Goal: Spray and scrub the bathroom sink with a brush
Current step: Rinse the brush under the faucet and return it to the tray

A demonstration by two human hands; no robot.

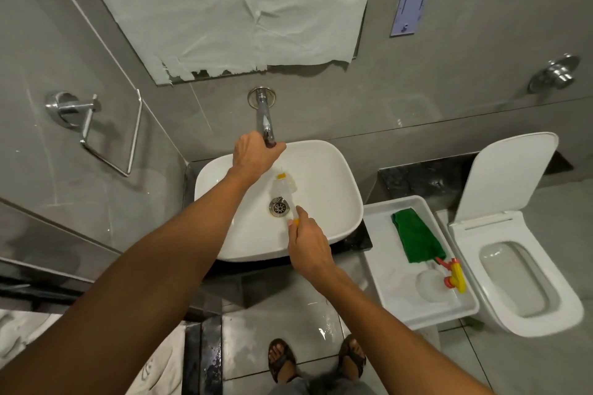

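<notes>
**Brush in the basin, other hand on the tap**

Nearest the camera, two sandalled feet (316,359) stand on the wet grey floor (288,324), below and between the forearms. The right hand (309,245) is closed around the yellow end of the brush (284,191), at the front rim of the white sink (324,170). From that grip the clear handle runs away from the person, past the metal drain (278,206), which lies just left of it, to the pale bristle head with a yellow tab, down in the bowl. Well to the right of this hand a white tray (385,253) holds a green cloth (417,239) and a clear spray bottle (431,285) lying on its side, its red and yellow trigger pointing toward the toilet (526,269), whose lid is up. Farther out, the left hand (255,154) is clamped over the end of the chrome tap (263,112) above the back of the bowl. Whether water is running cannot be told. Left of that hand a chrome towel ring (106,135) hangs on the tiled wall; beyond the tap, crumpled paper (244,9) covers the mirror.
</notes>
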